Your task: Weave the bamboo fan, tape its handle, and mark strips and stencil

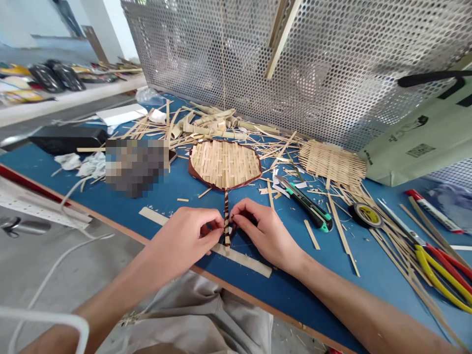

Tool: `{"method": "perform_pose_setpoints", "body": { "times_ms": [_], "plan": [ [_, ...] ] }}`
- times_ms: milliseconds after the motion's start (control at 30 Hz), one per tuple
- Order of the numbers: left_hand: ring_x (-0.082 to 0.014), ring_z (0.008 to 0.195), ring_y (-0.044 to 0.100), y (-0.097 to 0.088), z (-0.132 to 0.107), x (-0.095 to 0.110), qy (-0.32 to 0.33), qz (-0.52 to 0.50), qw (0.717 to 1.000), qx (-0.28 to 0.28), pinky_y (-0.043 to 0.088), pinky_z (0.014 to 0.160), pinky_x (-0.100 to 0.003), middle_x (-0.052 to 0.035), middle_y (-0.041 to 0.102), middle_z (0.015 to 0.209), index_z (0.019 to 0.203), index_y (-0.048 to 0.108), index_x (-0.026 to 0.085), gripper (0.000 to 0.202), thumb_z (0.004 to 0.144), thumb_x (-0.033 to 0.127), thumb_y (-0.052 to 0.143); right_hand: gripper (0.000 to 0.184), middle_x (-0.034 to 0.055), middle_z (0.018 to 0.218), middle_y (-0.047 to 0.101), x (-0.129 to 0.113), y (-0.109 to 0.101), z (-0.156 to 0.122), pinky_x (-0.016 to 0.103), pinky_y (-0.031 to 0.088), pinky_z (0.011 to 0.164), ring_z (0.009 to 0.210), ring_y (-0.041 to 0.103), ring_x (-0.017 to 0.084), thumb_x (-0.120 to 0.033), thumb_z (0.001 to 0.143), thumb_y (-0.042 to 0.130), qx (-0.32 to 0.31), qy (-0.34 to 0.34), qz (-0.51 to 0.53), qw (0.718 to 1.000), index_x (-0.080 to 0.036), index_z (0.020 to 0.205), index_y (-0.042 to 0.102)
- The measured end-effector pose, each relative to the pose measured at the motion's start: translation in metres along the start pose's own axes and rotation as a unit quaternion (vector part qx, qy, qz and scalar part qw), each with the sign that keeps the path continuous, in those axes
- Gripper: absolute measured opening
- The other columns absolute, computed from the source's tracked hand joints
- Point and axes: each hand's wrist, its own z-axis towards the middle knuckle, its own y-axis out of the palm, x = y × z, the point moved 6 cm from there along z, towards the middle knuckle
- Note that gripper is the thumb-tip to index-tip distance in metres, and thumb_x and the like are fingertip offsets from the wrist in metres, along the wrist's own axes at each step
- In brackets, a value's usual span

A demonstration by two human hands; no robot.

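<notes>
A woven bamboo hand fan [225, 164] with a dark brown edging lies flat on the blue tabletop, its handle [226, 216] pointing toward me. A dark strip winds in a spiral around that handle, leaving pale bands between the turns. From the left, my left hand [188, 230] is closed, thumb and forefinger pinched at the handle's lower part. My right hand [263, 231] is closed on the other side, its fingertips pinching the dark strip [233, 228] close to the handle. Under the handle's end runs a pale flat strip [247, 260].
Bamboo slivers and split pieces [206, 123] pile along the perforated metal panel [228, 59]. To the right lie a green-black utility knife [306, 201], a tape roll [367, 215], scissors [438, 270], a red-white marker [433, 211], another woven piece [332, 162] and a green bag [416, 137].
</notes>
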Motion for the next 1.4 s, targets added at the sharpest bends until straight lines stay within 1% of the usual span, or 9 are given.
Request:
{"method": "perform_pose_setpoints", "body": {
  "times_ms": [100, 167, 267, 467, 600, 767, 933, 1167, 1400],
  "plan": [
    [-0.0171, 0.061, 0.07, -0.007, 0.004, -0.007, -0.022, -0.065, 0.997, -0.042, 0.047, 0.057, -0.025, 0.0045, 0.074, 0.069, 0.084, 0.069, 0.028, 0.021, 0.099, 0.039, 0.059, 0.014, -0.0028, 0.082, 0.067, 0.001, -0.001, 0.001, 0.027, 0.046, 0.07, 0.073, 0.059, 0.014, -0.02, 0.106, 0.059, 0.003, 0.017, 0.009, 1.0, -0.022, 0.095, 0.066],
    [-0.0164, 0.059, 0.067, -0.018, 0.009, -0.007, 0.002, -0.035, 0.999, -0.005, 0.046, 0.057, -0.025, 0.0042, 0.075, 0.072, 0.085, 0.07, 0.028, 0.02, 0.099, 0.037, 0.06, 0.014, -0.0026, 0.082, 0.068, 0.002, -0.001, 0.002, 0.027, 0.046, 0.07, 0.073, 0.06, 0.014, -0.02, 0.107, 0.059, 0.003, 0.029, 0.012, 1.0, -0.022, 0.096, 0.066],
    [-0.0153, 0.066, 0.064, -0.026, 0.013, 0.002, 0.088, 0.075, 0.991, 0.065, 0.043, 0.061, -0.026, 0.0035, 0.076, 0.083, 0.088, 0.071, 0.027, 0.015, 0.099, 0.025, 0.06, 0.013, -0.0023, 0.082, 0.069, 0.002, -0.002, 0.002, 0.027, 0.047, 0.07, 0.073, 0.062, 0.015, -0.019, 0.106, 0.06, 0.004, 0.032, 0.011, 0.999, -0.022, 0.095, 0.067],
    [-0.0133, 0.073, 0.065, -0.002, -0.001, 0.006, 0.169, 0.101, 0.98, 0.025, 0.045, 0.067, -0.027, 0.0038, 0.073, 0.093, 0.095, 0.065, 0.026, 0.018, 0.096, 0.011, 0.057, 0.013, -0.0026, 0.081, 0.069, 0.003, -0.002, 0.002, 0.027, 0.048, 0.069, 0.072, 0.062, 0.014, -0.018, 0.105, 0.06, 0.005, 0.03, 0.004, 1.0, -0.023, 0.095, 0.066],
    [-0.0166, 0.082, 0.069, 0.003, -0.011, 0.007, 0.228, 0.129, 0.964, 0.037, 0.049, 0.069, -0.03, 0.0009, 0.072, 0.096, 0.102, 0.065, 0.027, 0.018, 0.098, 0.011, 0.057, 0.014, -0.0017, 0.085, 0.072, 0.002, -0.001, 0.002, 0.028, 0.05, 0.071, 0.076, 0.066, 0.015, -0.016, 0.105, 0.059, 0.0, 0.039, 0.006, 0.999, -0.023, 0.095, 0.067],
    [-0.0144, 0.082, 0.067, 0.005, -0.015, 0.012, 0.304, 0.156, 0.938, 0.058, 0.048, 0.069, -0.03, 0.0003, 0.073, 0.098, 0.098, 0.067, 0.025, 0.019, 0.103, 0.009, 0.057, 0.014, -0.001, 0.086, 0.073, 0.001, -0.002, 0.003, 0.028, 0.051, 0.072, 0.077, 0.066, 0.016, -0.016, 0.104, 0.059, 0.004, 0.035, 0.009, 0.999, -0.023, 0.095, 0.067],
    [-0.0141, 0.082, 0.065, 0.007, -0.017, 0.011, 0.313, 0.158, 0.934, 0.065, 0.047, 0.071, -0.031, -0.0009, 0.075, 0.101, 0.096, 0.066, 0.022, 0.021, 0.103, 0.005, 0.058, 0.014, -0.0012, 0.084, 0.07, -0.001, -0.002, 0.002, 0.028, 0.051, 0.072, 0.076, 0.063, 0.016, -0.016, 0.104, 0.059, 0.003, 0.018, 0.002, 1.0, -0.023, 0.094, 0.066],
    [-0.0153, 0.086, 0.067, 0.01, -0.012, 0.005, 0.27, 0.135, 0.952, 0.052, 0.05, 0.076, -0.028, -0.0017, 0.072, 0.096, 0.091, 0.063, 0.021, 0.022, 0.102, 0.006, 0.054, 0.015, 0.0018, 0.093, 0.072, -0.013, 0.002, -0.001, 0.028, 0.053, 0.078, 0.084, 0.067, 0.016, -0.017, 0.108, 0.059, -0.036, -0.096, -0.017, 0.995, -0.023, 0.098, 0.068],
    [-0.0151, 0.084, 0.064, 0.01, -0.016, 0.003, 0.256, 0.122, 0.956, 0.078, 0.049, 0.078, -0.027, -0.0021, 0.071, 0.095, 0.094, 0.065, 0.02, 0.021, 0.1, 0.003, 0.055, 0.021, 0.0005, 0.088, 0.073, -0.018, 0.007, -0.004, 0.028, 0.053, 0.074, 0.078, 0.068, 0.015, -0.004, 0.093, 0.063, -0.051, -0.142, -0.039, 0.988, -0.023, 0.089, 0.071]
  ]
}}
